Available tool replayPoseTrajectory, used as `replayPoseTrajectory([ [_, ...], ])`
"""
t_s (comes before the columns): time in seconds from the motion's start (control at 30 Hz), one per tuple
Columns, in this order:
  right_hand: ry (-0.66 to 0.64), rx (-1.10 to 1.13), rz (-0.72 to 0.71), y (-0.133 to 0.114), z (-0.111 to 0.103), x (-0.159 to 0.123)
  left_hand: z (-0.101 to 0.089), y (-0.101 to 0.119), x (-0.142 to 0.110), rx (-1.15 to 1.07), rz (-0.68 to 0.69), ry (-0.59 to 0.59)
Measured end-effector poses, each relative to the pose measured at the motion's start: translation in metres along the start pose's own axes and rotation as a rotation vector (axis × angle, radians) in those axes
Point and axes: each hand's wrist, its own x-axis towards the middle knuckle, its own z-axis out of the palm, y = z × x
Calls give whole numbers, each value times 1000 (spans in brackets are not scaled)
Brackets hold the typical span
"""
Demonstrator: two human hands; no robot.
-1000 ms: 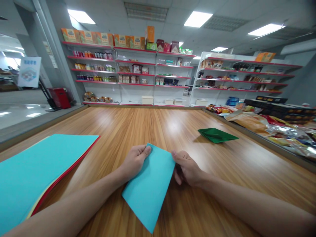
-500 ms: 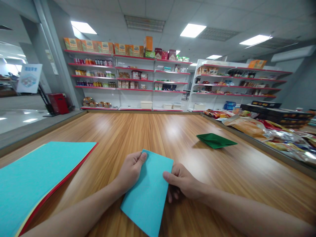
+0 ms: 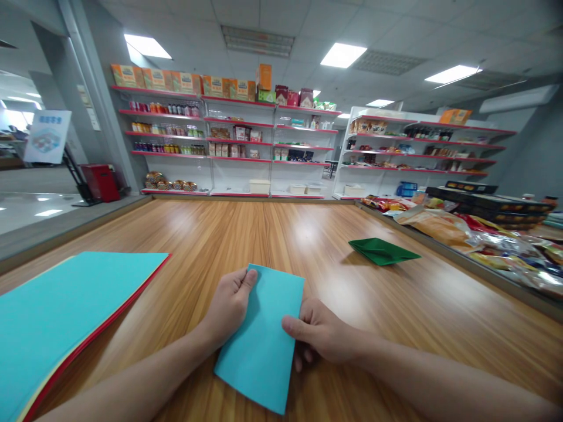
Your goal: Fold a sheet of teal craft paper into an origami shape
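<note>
The left hand and the right hand hold one blue paper between them

The left hand is closed on the paper's left edge, its thumb pressed on top close to the far left corner, the other fingers curled in and partly hidden. The right hand pinches the opposite edge lower down, about midway along it: its thumb lies on the upper face and its fingers are bent beneath. The paper is between the two hands, its near end reaching below them toward the person. Whether that near end touches the wooden surface cannot be told.

To the left of the left hand, well apart from it, lies a stack of sheets, blue on top, with cream and red edges showing underneath. Beyond the right hand and farther to the right, a folded green paper sits alone on the surface. Past that, off the right-hand edge of the surface, are snack bags in a heap, with flat black boxes behind them. Straight ahead of both hands, beyond the far edge, stand white shelves with red strips, carrying bottles, packets and orange boxes.
</note>
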Motion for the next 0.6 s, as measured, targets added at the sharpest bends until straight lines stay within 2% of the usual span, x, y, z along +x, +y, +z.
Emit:
replayPoseTrajectory([
  [0.2,-68,-45,-40,1,-3,-3,1,3,0,-58,-24,-36],
  [0.4,17,-17,26,0,-2,-1,0,0,-2,-54,-24,-17],
  [0.6,74,-33,47,3,-6,2,-1,1,-5,-221,-86,-33],
])
